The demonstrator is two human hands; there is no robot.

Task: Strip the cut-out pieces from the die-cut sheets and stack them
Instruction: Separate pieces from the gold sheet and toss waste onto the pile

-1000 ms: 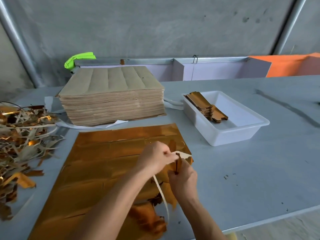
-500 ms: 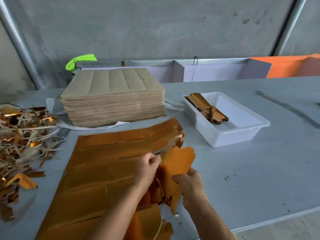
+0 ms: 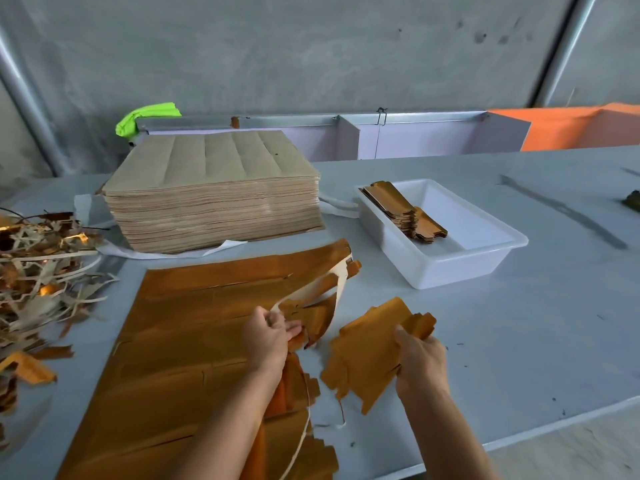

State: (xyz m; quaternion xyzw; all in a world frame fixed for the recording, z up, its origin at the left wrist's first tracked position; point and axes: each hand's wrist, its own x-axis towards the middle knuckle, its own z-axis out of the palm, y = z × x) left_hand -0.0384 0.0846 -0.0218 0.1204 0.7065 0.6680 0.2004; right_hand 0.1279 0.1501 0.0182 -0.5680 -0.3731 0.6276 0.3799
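Two hands work at the near edge of the desk (image 3: 519, 323). The right hand (image 3: 420, 362) grips a freed gold cut-out piece (image 3: 367, 351), long axis running from 7 to 1 o'clock. The left hand (image 3: 268, 336) pinches the scrap border strip (image 3: 337, 289) of the gold die-cut sheet (image 3: 194, 341), at 9 o'clock of the piece. Stacked pieces (image 3: 401, 209) lie in the white tray (image 3: 450, 268) at 1 o'clock. No writing is legible.

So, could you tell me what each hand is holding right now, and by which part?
The right hand grips a loose gold cut-out piece by its right edge. The left hand pinches the waste strip at the gold sheet's torn edge.
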